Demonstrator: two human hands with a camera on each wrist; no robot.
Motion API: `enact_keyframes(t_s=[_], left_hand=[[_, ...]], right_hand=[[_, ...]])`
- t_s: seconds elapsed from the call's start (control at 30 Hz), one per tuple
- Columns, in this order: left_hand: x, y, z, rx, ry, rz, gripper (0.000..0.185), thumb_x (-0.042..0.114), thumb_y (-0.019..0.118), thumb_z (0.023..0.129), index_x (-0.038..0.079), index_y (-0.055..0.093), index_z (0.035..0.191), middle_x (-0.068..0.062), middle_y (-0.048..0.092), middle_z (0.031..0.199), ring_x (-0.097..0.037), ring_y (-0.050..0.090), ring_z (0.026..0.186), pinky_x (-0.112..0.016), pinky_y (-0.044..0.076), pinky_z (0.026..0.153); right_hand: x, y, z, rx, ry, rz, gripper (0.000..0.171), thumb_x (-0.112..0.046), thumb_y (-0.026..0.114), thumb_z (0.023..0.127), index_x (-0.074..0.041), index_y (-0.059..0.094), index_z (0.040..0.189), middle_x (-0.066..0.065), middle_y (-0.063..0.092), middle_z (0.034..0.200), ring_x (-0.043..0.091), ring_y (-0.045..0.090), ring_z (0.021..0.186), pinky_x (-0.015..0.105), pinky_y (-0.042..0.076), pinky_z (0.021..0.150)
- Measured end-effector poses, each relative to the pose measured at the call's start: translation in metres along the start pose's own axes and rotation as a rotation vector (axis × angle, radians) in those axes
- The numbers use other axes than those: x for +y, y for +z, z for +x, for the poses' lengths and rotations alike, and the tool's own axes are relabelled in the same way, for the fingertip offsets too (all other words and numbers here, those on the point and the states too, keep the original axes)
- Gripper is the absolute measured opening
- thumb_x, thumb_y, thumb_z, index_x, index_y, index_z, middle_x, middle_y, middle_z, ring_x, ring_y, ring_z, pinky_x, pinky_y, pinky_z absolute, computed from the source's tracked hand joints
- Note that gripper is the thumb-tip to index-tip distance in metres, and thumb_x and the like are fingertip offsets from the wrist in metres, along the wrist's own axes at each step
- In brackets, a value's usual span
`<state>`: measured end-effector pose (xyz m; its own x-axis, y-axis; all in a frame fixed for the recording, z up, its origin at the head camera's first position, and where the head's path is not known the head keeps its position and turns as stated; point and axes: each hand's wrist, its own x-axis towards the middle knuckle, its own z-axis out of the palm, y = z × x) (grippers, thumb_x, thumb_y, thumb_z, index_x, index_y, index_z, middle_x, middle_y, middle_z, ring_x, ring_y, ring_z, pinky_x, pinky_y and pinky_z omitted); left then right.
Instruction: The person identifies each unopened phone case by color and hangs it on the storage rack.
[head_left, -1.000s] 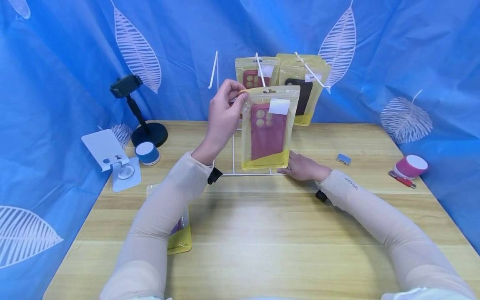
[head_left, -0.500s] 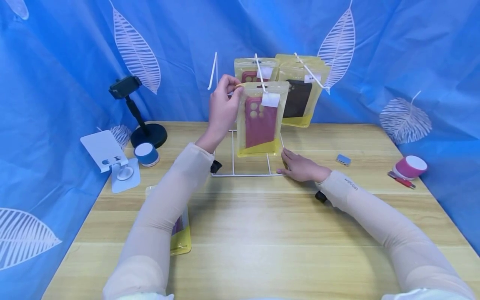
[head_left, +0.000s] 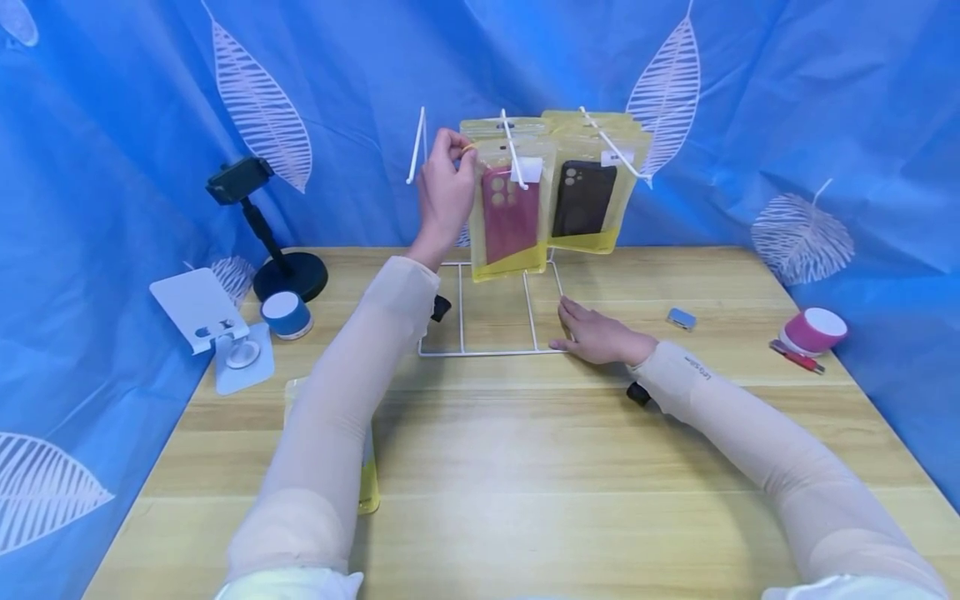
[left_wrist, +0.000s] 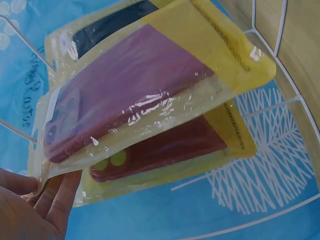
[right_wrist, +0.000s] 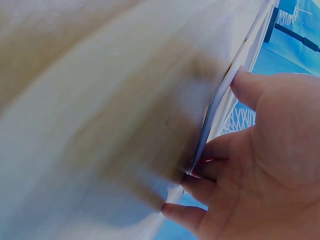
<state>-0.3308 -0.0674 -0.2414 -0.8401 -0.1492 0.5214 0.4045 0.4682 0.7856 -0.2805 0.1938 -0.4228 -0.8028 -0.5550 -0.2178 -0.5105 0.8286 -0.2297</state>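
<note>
My left hand [head_left: 446, 190] pinches the upper left corner of a clear and yellow pouch [head_left: 516, 260] holding a dark pink phone case [head_left: 510, 218]. The pouch hangs at the middle hook [head_left: 512, 150] of a white wire rack [head_left: 480, 353], before another pouch. In the left wrist view, thumb and fingers [left_wrist: 61, 200] hold the pouch edge, and a second red case [left_wrist: 165, 152] shows behind. My right hand [head_left: 600, 335] rests at the right front corner of the rack's base, thumb and fingertips touching wire and tabletop in the right wrist view.
Pouches with a black phone case [head_left: 583, 197] hang on the right hook. Another pouch [head_left: 368, 483] lies under my left forearm. Around the table stand a black phone holder [head_left: 288, 275], a white stand [head_left: 198, 308], blue [head_left: 287, 315] and pink [head_left: 813, 332] round items, and a small blue item [head_left: 682, 318].
My left hand has carried the pink-case pouch back along the middle hook, away from me, toward the pouch behind. My right hand has stayed at the rack's base.
</note>
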Motion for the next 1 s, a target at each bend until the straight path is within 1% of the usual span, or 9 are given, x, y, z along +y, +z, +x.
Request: enact_keyframes(t_s=[0.17, 0.37, 0.43, 0.5, 0.6, 0.7, 0.8, 0.87, 1.0], left_hand=[[-0.005, 0.006, 0.011, 0.024, -0.014, 0.044, 0.016, 0.020, 0.053, 0.101, 0.009, 0.059, 0.112, -0.002, 0.075, 0.112, -0.013, 0.060, 0.081, -0.029, 0.046, 0.079], [-0.008, 0.010, 0.020, 0.032, -0.025, 0.096, 0.018, 0.022, 0.051, 0.102, 0.010, 0.058, 0.114, -0.001, 0.073, 0.118, -0.018, 0.066, 0.093, -0.033, 0.048, 0.083], [-0.009, 0.010, 0.021, 0.031, -0.031, 0.100, 0.020, 0.024, 0.051, 0.101, 0.010, 0.057, 0.115, -0.001, 0.073, 0.118, -0.019, 0.066, 0.094, -0.034, 0.049, 0.084], [-0.011, 0.009, 0.020, 0.025, -0.038, 0.089, 0.023, 0.025, 0.052, 0.101, 0.011, 0.055, 0.119, -0.002, 0.071, 0.120, -0.018, 0.067, 0.097, -0.031, 0.050, 0.086], [-0.016, 0.001, 0.012, -0.002, -0.036, 0.054, 0.031, 0.024, 0.054, 0.100, 0.010, 0.051, 0.128, -0.006, 0.065, 0.127, -0.019, 0.067, 0.106, -0.026, 0.051, 0.093], [-0.023, -0.014, -0.001, -0.077, -0.034, 0.069, 0.043, 0.023, 0.057, 0.100, 0.008, 0.045, 0.138, -0.009, 0.057, 0.140, -0.019, 0.058, 0.126, -0.025, 0.045, 0.107], [-0.029, -0.034, -0.018, -0.202, -0.045, 0.145, 0.051, 0.025, 0.057, 0.100, 0.007, 0.040, 0.145, -0.011, 0.047, 0.150, -0.023, 0.045, 0.139, -0.031, 0.036, 0.117], [-0.034, -0.048, -0.032, -0.300, -0.075, 0.189, 0.055, 0.027, 0.057, 0.100, 0.008, 0.037, 0.148, -0.012, 0.043, 0.153, -0.025, 0.040, 0.143, -0.037, 0.033, 0.119], [-0.044, -0.078, -0.062, -0.510, -0.125, 0.311, 0.056, 0.029, 0.058, 0.100, 0.008, 0.039, 0.148, -0.013, 0.045, 0.152, -0.030, 0.045, 0.138, -0.047, 0.040, 0.114]], right_hand=[[-0.003, -0.002, -0.002, -0.007, 0.004, 0.011, 0.081, -0.047, 0.045, 0.103, 0.009, 0.015, 0.154, 0.026, 0.006, 0.164, 0.040, 0.011, 0.153, 0.057, 0.019, 0.122], [-0.003, -0.001, -0.001, -0.017, 0.014, 0.013, 0.082, -0.048, 0.044, 0.103, 0.008, 0.014, 0.155, 0.025, 0.004, 0.165, 0.040, 0.010, 0.153, 0.058, 0.018, 0.122], [-0.002, -0.001, -0.001, -0.024, 0.019, 0.014, 0.082, -0.049, 0.044, 0.103, 0.007, 0.013, 0.155, 0.024, 0.003, 0.165, 0.039, 0.010, 0.153, 0.058, 0.017, 0.122], [-0.001, -0.001, 0.000, -0.030, 0.023, 0.014, 0.083, -0.050, 0.042, 0.103, 0.007, 0.011, 0.155, 0.023, 0.002, 0.165, 0.039, 0.009, 0.153, 0.058, 0.017, 0.122], [-0.002, -0.002, 0.003, -0.030, 0.014, 0.010, 0.083, -0.050, 0.042, 0.104, 0.006, 0.011, 0.155, 0.023, 0.002, 0.165, 0.038, 0.009, 0.153, 0.058, 0.017, 0.122], [-0.002, -0.004, 0.004, -0.026, 0.008, -0.002, 0.082, -0.049, 0.042, 0.104, 0.008, 0.011, 0.155, 0.025, 0.003, 0.165, 0.039, 0.010, 0.153, 0.058, 0.018, 0.122], [-0.003, -0.007, 0.004, -0.020, 0.003, 0.004, 0.082, -0.047, 0.042, 0.104, 0.009, 0.011, 0.154, 0.026, 0.003, 0.164, 0.041, 0.010, 0.152, 0.059, 0.018, 0.121], [-0.004, -0.008, 0.003, -0.021, 0.010, 0.018, 0.082, -0.047, 0.043, 0.104, 0.009, 0.011, 0.154, 0.027, 0.003, 0.164, 0.041, 0.010, 0.152, 0.059, 0.017, 0.121], [-0.005, -0.006, 0.000, -0.033, 0.015, 0.022, 0.082, -0.048, 0.042, 0.104, 0.009, 0.011, 0.154, 0.027, 0.003, 0.164, 0.041, 0.010, 0.152, 0.059, 0.018, 0.121]])
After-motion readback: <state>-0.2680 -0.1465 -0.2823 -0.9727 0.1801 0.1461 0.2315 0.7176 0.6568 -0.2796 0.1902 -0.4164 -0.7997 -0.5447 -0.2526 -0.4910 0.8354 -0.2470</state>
